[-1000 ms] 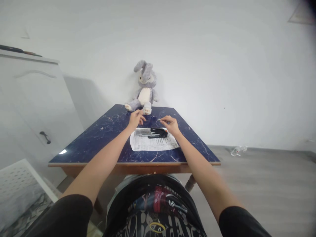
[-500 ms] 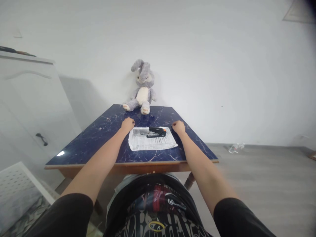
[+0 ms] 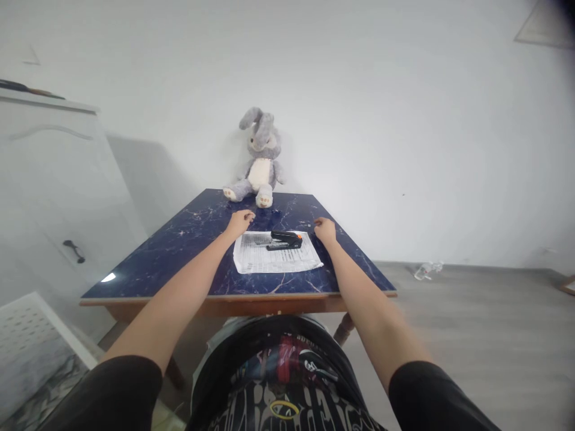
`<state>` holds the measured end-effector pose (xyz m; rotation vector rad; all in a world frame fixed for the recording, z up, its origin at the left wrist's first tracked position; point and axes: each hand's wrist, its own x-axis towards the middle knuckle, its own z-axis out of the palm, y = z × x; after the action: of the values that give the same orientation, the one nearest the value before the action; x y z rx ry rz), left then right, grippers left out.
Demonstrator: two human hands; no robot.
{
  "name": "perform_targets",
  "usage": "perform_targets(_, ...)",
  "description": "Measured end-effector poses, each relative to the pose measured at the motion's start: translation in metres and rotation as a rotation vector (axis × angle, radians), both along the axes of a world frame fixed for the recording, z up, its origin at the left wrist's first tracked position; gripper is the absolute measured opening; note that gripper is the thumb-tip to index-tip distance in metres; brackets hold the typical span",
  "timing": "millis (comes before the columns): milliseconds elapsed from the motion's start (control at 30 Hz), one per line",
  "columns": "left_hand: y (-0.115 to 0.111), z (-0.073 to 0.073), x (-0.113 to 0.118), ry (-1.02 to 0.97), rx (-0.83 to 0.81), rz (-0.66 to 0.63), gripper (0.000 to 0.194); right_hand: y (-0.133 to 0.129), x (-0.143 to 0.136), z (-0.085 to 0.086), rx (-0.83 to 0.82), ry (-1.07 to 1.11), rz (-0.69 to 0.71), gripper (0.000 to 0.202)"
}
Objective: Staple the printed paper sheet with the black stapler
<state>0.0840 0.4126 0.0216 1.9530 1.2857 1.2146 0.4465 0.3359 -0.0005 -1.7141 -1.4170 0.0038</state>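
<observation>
1. Black stapler with an orange accent [image 3: 294, 241]: on the printed white paper sheet [image 3: 260, 261].
2. Left hand [image 3: 240, 222]: fingers curled near the sheet's far left corner; cannot tell if it grips anything.
3. Right hand [image 3: 326, 229]: curled beside the far right corner; contents hidden.
4. Grey plush rabbit [image 3: 259, 173]: sits beyond, on the blue marble-patterned table [image 3: 175, 257].
</observation>
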Motion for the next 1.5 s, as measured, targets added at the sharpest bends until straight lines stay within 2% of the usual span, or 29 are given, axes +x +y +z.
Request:
perform_targets(100,-0.006,-0.001,0.011,-0.125,-0.054,-0.064,0.016,-0.005,-0.009,0.010,0.073,0.032,0.074,0.031)
perform_targets(200,-0.012,-0.001,0.017,-0.251,-0.117,-0.112,0.021,-0.013,-0.024,0.022,0.127,0.042,0.261,0.035)
perform_targets(400,-0.018,0.004,0.017,-0.406,-0.220,-0.162,0.028,-0.030,-0.064,0.029,0.024,-0.095,0.944,0.047)
perform_targets(467,-0.020,0.006,0.018,-0.428,-0.248,-0.183,0.031,-0.034,-0.075,0.029,-0.027,-0.171,1.026,0.051)
perform_targets(600,-0.025,0.009,0.019,-0.429,-0.284,-0.244,0.034,-0.037,-0.082,0.028,-0.051,-0.243,0.983,0.040)
perform_targets(767,-0.031,0.010,0.023,-0.399,-0.295,-0.300,0.039,-0.028,-0.071,0.023,0.016,-0.246,0.776,0.032)
perform_targets(833,-0.033,0.010,0.024,-0.356,-0.269,-0.328,0.042,-0.025,-0.067,0.021,0.016,-0.257,0.736,0.030)
perform_targets(900,-0.034,0.010,0.026,-0.272,-0.211,-0.357,0.041,-0.023,-0.064,0.020,0.008,-0.269,0.738,0.030)
perform_targets(1067,-0.040,0.012,0.032,0.062,0.044,-0.415,0.022,-0.024,-0.065,0.020,0.001,-0.283,0.753,0.030)
perform_targets(1167,-0.046,0.012,0.035,0.227,0.165,-0.459,0.019,-0.024,-0.065,0.020,0.007,-0.291,0.757,0.030)
perform_targets(1300,-0.052,0.011,0.038,0.317,0.191,-0.493,0.024,-0.024,-0.064,0.019,0.008,-0.287,0.761,0.031)
perform_targets(1500,-0.052,0.010,0.040,0.312,0.219,-0.515,0.019,-0.025,-0.065,0.022,-0.005,-0.301,0.758,0.032)
